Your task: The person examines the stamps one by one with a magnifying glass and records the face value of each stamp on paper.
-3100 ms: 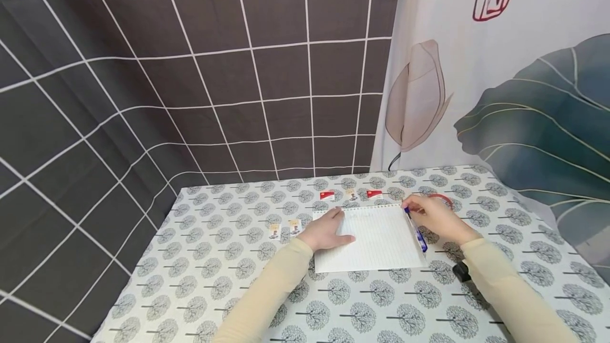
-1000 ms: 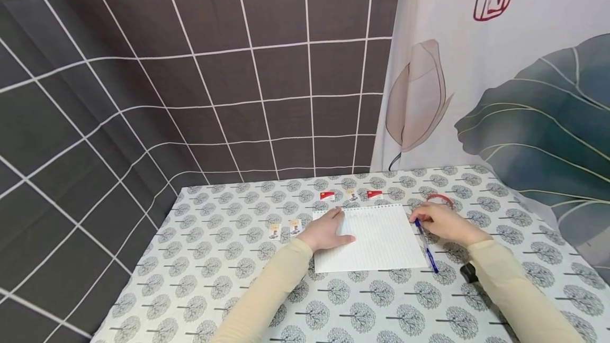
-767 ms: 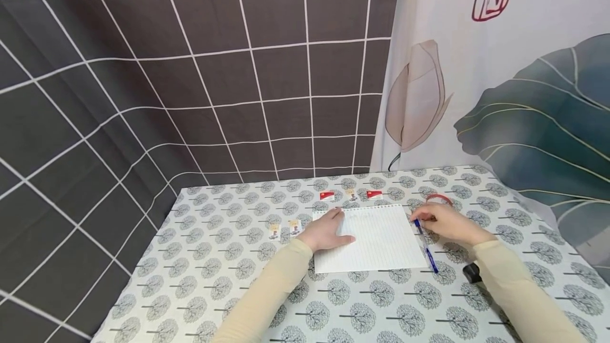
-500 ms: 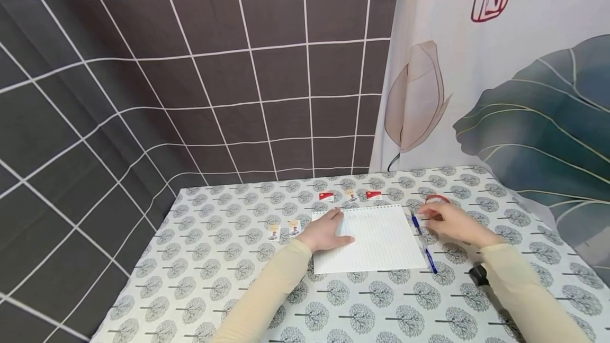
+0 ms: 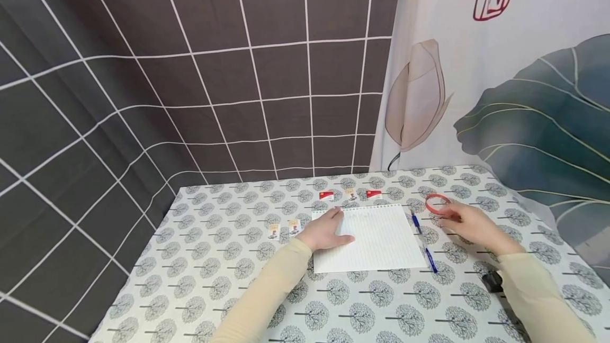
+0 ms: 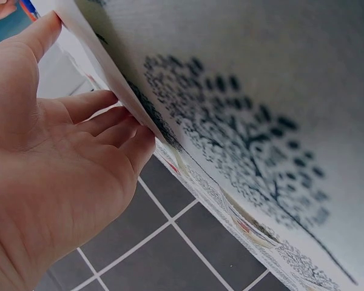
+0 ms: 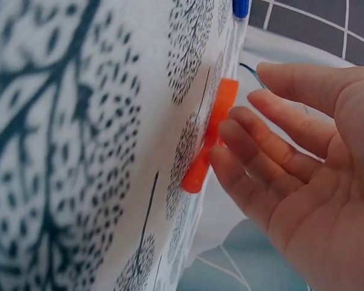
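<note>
My left hand (image 5: 326,230) rests with extended fingers on the left part of a lined white paper sheet (image 5: 381,242) with holes along its far edge. The left wrist view shows the palm of this hand (image 6: 67,157) and its fingertips at the paper. Along the sheet's right edge lies a blue pen (image 5: 420,232), touched by neither hand. Farther right, my right hand (image 5: 469,221) is at the near right side of a red ring-shaped band (image 5: 427,207). From the right wrist, loosely bent fingers overlap the orange-red band (image 7: 199,173), with the thumb apart from it.
Two red-and-white cards (image 5: 326,195) lie beyond the paper, with a beige printed card (image 5: 351,195) between them. Two more printed cards (image 5: 294,227) sit left of the left hand. A tree-patterned cloth (image 5: 229,279) covers the table; curtains (image 5: 286,94) hang behind.
Earlier my right hand held the pen at the paper's right edge; it has let go and moved right to the red band. The pen stays beside the sheet. My left hand has not moved.
</note>
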The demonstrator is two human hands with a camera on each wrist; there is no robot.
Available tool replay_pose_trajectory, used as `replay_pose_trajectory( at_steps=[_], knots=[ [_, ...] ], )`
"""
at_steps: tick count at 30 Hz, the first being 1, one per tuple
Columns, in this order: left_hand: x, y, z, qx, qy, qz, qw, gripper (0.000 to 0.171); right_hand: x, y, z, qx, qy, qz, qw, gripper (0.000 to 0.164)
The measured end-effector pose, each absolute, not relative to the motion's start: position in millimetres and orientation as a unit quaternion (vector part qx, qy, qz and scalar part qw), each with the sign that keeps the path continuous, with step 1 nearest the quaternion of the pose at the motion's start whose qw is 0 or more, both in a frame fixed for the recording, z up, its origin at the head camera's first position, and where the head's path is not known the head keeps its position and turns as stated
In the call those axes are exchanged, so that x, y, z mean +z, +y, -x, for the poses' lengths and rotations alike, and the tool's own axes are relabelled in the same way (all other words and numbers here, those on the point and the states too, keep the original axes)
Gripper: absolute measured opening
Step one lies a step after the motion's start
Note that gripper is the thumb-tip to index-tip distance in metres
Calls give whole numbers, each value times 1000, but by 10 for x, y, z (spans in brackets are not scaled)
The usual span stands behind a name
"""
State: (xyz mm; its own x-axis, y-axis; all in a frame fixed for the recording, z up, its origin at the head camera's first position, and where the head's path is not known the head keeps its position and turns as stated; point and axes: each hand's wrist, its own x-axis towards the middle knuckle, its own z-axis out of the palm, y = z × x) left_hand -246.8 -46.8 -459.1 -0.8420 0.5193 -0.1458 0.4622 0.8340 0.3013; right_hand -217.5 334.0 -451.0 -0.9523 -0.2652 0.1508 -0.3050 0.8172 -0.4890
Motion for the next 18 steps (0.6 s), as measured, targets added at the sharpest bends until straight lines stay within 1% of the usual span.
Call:
replay_pose_trajectory(
  at_steps=[13, 18],
  knots=[
    [-4598, -468, 2476, 130, 950, -260, 114, 87, -4521, 3474, 2070, 252, -961, -109, 44, 32],
    [-4614, -470, 2486, 131, 951, -257, 114, 88, -4513, 3573, 2041, 249, -964, -83, 32, 36]
  ],
)
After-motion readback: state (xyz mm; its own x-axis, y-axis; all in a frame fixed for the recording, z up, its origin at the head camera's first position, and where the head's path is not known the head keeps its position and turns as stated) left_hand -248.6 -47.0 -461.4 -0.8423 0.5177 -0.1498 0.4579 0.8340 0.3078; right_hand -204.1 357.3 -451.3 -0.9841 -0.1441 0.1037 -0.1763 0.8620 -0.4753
